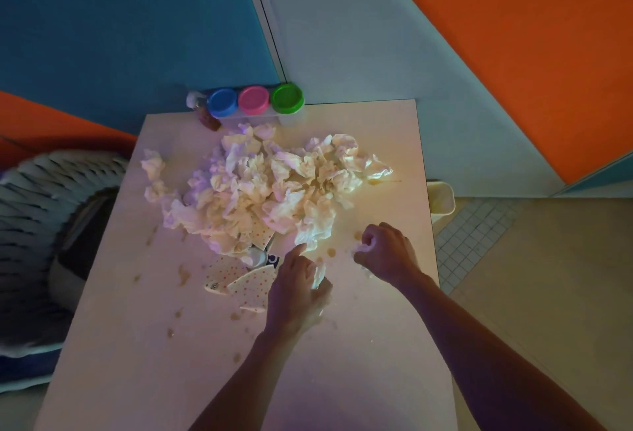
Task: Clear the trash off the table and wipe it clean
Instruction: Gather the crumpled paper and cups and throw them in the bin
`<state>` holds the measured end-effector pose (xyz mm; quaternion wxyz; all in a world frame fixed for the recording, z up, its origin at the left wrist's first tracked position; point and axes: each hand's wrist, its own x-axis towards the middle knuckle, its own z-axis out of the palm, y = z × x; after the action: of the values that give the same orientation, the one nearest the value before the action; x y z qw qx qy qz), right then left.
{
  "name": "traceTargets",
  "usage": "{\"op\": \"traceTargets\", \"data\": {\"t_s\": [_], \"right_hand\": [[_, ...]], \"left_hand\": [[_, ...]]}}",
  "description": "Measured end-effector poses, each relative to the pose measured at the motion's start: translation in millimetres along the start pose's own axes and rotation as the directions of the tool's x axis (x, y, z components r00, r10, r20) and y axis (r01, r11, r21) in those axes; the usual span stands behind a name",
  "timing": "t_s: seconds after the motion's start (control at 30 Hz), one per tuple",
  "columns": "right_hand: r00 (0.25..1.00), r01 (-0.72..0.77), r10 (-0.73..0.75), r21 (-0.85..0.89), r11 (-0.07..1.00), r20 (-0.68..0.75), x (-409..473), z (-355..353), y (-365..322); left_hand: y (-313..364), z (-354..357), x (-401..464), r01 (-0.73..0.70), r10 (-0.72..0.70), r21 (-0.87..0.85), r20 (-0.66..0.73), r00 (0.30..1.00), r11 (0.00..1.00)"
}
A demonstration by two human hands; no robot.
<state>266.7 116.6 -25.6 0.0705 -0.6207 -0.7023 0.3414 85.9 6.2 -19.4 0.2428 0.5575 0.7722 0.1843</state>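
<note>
A big heap of crumpled white tissues (pixel 267 187) covers the middle of the pale table (pixel 359 345). Brownish stains (pixel 183 275) dot the table around it. Torn dotted paper pieces (pixel 251 288) lie at the heap's near edge. My left hand (pixel 296 288) holds a wad of tissue (pixel 318 275) in its curled fingers, with the index finger stretched toward the heap. My right hand (pixel 385 254), just to the right, pinches a small scrap of tissue (pixel 363 248) off the table.
Three tubs with blue (pixel 222 102), pink (pixel 253 100) and green (pixel 287 97) lids stand at the table's far edge, next to a small bottle (pixel 205 117). A pale bin (pixel 442 199) sits on the floor at the right. A woven chair (pixel 44 211) is at the left.
</note>
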Motion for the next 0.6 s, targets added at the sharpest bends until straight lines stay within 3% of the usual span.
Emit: {"op": "traceTargets", "data": {"t_s": [0.07, 0.17, 0.47, 0.6], "right_hand": [[1.0, 0.011, -0.011, 0.064, 0.998, 0.0, -0.4, 0.8, -8.7], [0.999, 0.046, -0.047, 0.062, 0.997, 0.015, 1.5, -0.7, -20.3], [0.955, 0.245, -0.2, -0.201, 0.949, 0.22, 37.5, -10.7, -68.2], [0.921, 0.312, -0.199, -0.328, 0.892, 0.334, 55.3, -1.1, -76.4]], "left_hand": [[6.0, -8.3, 2.0, 0.11, -0.11, -0.033, 0.0, 0.994, 0.993], [9.8, -16.7, 8.3, 0.159, -0.159, -0.012, -0.012, 0.987, 0.987], [10.5, -23.0, 36.2, 0.314, -0.319, 0.065, 0.113, 0.941, 0.947], [5.0, -19.3, 46.4, 0.303, -0.316, 0.135, 0.091, 0.944, 0.943]]}}
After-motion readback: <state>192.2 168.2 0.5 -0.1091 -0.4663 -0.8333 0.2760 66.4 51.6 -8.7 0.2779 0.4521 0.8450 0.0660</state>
